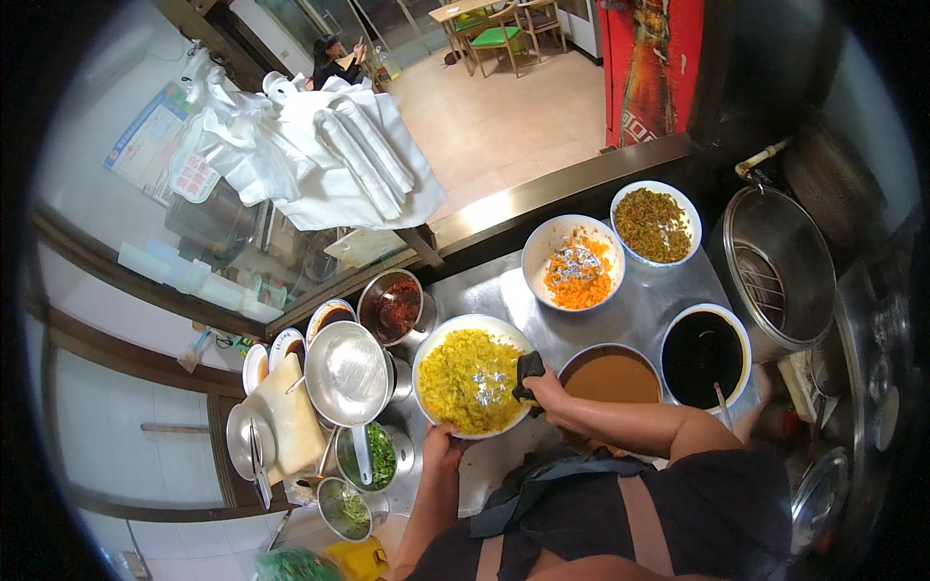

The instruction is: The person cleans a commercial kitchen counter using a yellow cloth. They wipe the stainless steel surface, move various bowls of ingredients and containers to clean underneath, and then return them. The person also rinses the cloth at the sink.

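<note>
A white bowl [419, 396] of chopped yellow food [465, 370] stands on the steel counter in front of me. My left hand [442, 444] grips its near rim at the lower left. In my right hand [548, 390] is a bunched dark cloth [531, 374], pressed against the bowl's right rim. Beside that hand sits a bowl of brown sauce [609, 372], partly covered by my forearm. Farther right is a bowl of black liquid [703, 356] with a utensil handle [721, 403] standing in it.
Bowls of chopped orange food [581, 279] and chopped greenish-brown food [650, 225] sit behind. At left are a steel pan [347, 370], a pot of red sauce [399, 309], chopped greens [380, 454] and a cutting board [290, 428]. A deep steel pot [814, 290] stands right; white bags [349, 152] hang above.
</note>
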Tool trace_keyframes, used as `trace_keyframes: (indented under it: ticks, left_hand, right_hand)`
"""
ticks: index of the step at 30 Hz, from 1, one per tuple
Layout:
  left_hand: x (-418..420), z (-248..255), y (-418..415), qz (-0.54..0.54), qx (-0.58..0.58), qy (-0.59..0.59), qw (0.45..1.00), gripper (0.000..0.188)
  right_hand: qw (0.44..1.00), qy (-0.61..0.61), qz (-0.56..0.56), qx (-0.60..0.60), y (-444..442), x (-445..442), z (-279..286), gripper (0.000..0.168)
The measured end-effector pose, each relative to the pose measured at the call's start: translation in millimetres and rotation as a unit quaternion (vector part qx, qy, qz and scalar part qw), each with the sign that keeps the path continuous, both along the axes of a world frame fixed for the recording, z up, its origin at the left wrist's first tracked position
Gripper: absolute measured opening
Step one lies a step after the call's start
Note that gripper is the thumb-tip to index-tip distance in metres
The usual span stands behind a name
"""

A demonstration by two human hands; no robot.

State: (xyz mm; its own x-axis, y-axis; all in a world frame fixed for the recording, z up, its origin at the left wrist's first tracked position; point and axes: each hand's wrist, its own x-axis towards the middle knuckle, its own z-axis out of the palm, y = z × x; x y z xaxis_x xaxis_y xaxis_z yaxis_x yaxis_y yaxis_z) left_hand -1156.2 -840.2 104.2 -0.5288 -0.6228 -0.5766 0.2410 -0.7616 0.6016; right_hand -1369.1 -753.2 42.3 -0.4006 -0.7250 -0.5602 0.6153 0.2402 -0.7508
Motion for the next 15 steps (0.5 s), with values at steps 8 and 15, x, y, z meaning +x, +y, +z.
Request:
trace_keyframes:
  ticks: [8,15]
  left_hand:
    - [-55.4,-2.7,-7.9,0.111,-0.087,0.005,0.99,0.071]
    - [-87.5,12.6,17.6,0.074,-0.094,-0.028,0.992,0.051]
  right_hand:
    - [0.974,-0.226,-0.031,0.001,-12.0,13.6,44.4,0.024]
    - [0.971,-0.233,-0.051,-0.004,-13.6,-4.1,34.2,0.015]
